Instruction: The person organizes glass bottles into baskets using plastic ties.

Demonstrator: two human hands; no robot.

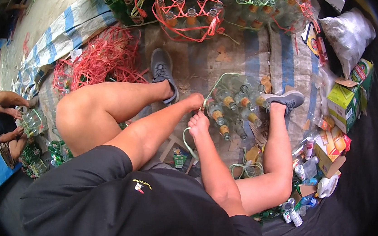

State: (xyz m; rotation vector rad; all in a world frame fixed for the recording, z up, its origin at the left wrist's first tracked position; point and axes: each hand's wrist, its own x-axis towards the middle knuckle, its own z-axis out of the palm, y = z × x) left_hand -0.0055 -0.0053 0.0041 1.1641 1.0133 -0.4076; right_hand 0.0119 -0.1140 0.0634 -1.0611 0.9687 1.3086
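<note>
An informal bottle-sorting yard, as it appears around me. It is identified by glass bottles (245, 102) clustered on striped sheeting (252, 49), strapped bundles (190, 20) beyond them, heaped red plastic strapping (106, 57), and loose cans (296, 218) near cardboard cartons (339, 106).

"Any writing you can see?"

"Yellow letters (141, 183) and a small emblem (139, 188) on the chest of the dark shirt (161, 215), nearer the wearer than the left hand (195, 101) and right hand (199, 123)."

"And off to their right?"

"Pale lettering (361, 69) on the green carton (342, 105), well apart from them. Cans (300, 172), also right but nearer the wearer, carry print too small to read."
</note>
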